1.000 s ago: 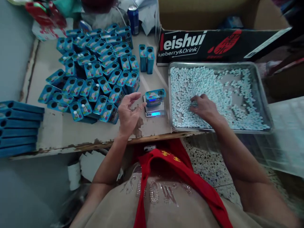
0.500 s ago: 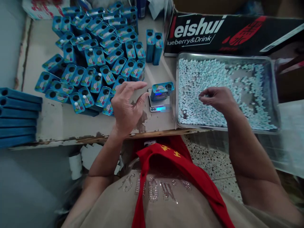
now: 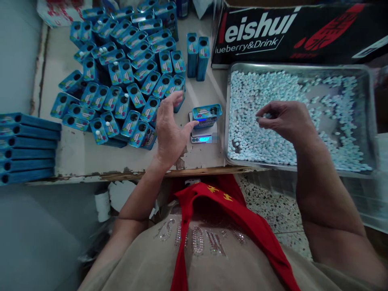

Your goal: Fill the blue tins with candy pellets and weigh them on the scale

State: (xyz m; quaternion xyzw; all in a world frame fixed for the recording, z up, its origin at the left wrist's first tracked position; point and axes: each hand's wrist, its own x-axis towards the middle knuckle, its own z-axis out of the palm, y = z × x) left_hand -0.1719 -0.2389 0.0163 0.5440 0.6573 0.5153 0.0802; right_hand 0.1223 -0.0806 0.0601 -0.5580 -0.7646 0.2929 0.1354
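Observation:
A small blue tin [image 3: 207,114] lies on a little digital scale [image 3: 203,135] near the table's front edge. My left hand [image 3: 171,129] hovers just left of the tin, fingers spread and empty, thumb almost touching it. My right hand [image 3: 285,119] is raised above a metal tray [image 3: 298,166] filled with pale blue tablets [image 3: 251,105]. Its fingertips are pinched together on tablets, though how many is too small to tell.
Several open blue tins [image 3: 127,72] are heaped on the table's left half, and two stand upright [image 3: 197,54]. Stacked blue sleeves [image 3: 27,147] sit at the far left. A black cardboard box [image 3: 291,32] stands behind the tray. The worn table edge [image 3: 145,173] runs before me.
My right hand rose off the tablets in the tray and pinched shut. My left hand turned from palm-up to hovering beside the tin on the scale.

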